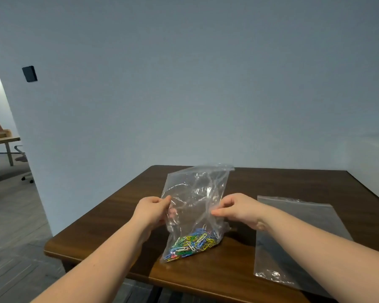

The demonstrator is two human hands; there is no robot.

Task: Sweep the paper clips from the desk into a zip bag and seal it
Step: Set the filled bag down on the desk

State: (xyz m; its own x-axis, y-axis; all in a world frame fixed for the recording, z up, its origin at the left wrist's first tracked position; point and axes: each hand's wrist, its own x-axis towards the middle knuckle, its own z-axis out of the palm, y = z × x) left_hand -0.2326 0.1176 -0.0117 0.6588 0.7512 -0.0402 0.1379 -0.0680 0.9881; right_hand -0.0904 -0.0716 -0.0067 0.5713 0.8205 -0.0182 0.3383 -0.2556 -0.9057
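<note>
While the zip bag [195, 206] is standing upright on the desk [109, 217], both hands are pinching it at mid-height. The left hand [150, 212] is closing its grip on the bag's left edge, thumb in front and the other fingers showing through the clear plastic behind. The right hand [239, 209] is closing its grip on the right edge, fingertips drawn together on the film. The paper clips [190, 242] are lying heaped in the bottom of the bag: blue, green, yellow, white, some red. The bag's bottom is resting on the desk near the front edge. The top of the bag is leaning a little to the right; whether the zip strip is pressed shut cannot be told.

Surface: the desk is dark brown wood with a rounded front edge, catching a dull sheen. A second clear bag [298, 241] is lying flat on the desk to the right, apart from the held one, its near end partly under the right forearm.

Room: a plain pale wall [184, 84] is running behind the desk, carrying a small dark box [29, 73] at upper left. Past the wall's corner at left, a light table [2, 139] and a wheeled chair [23, 160] are standing on a grey floor [13, 215].
</note>
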